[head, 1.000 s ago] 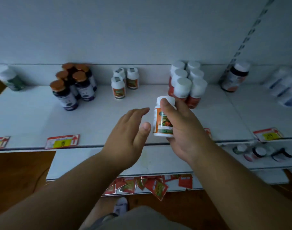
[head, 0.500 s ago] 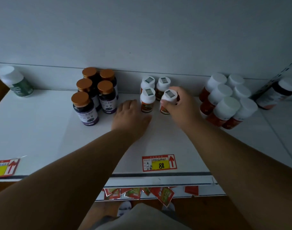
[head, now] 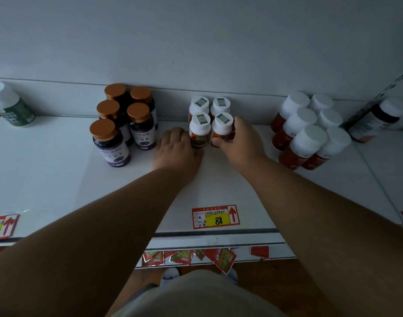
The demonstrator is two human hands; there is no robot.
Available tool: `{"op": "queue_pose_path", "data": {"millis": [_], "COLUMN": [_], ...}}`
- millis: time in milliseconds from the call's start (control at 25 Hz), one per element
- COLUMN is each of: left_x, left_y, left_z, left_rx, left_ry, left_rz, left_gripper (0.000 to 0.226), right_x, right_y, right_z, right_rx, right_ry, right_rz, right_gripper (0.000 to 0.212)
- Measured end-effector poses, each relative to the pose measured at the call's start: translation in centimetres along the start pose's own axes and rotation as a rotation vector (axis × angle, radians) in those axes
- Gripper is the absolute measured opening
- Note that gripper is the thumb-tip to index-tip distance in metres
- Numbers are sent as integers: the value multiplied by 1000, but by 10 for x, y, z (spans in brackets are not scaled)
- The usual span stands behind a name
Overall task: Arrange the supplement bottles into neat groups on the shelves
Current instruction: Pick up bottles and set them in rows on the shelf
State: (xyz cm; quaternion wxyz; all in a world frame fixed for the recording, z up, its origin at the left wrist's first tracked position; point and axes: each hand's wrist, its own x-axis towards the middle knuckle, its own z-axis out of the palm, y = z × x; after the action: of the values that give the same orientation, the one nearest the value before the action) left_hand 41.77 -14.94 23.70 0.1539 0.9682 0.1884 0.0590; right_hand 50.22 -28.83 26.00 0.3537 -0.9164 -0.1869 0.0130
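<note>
Front-right bottle (head: 221, 129) inside right-hand (head: 241, 143) grip

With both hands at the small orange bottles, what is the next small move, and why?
Probably release the front right bottle: it stands beside the other three, closing a two-by-two block. The right hand grips it; the left hand touches the front left bottle.

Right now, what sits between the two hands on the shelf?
In the head view, the two front orange-label bottles stand side by side between the left hand and the right hand, which holds the right one.
</note>
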Motion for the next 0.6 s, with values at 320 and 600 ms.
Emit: {"op": "queue_pose_path", "data": {"millis": [320, 600], "left_x": [-9, -113], "left_y": [-4, 64], "left_z": [-10, -44], "left_rx": [-40, -150], "left_ry": [-63, 176], "left_rz": [18, 162], "left_gripper": [63, 57], "right_x": [-26, -113], "right_y": [-9, -3], "right_z": [-11, -74], "right_rx": [-114, -3], "right_ry": [22, 99], "right_rz": [52, -122], "right_gripper": [69, 63]}}
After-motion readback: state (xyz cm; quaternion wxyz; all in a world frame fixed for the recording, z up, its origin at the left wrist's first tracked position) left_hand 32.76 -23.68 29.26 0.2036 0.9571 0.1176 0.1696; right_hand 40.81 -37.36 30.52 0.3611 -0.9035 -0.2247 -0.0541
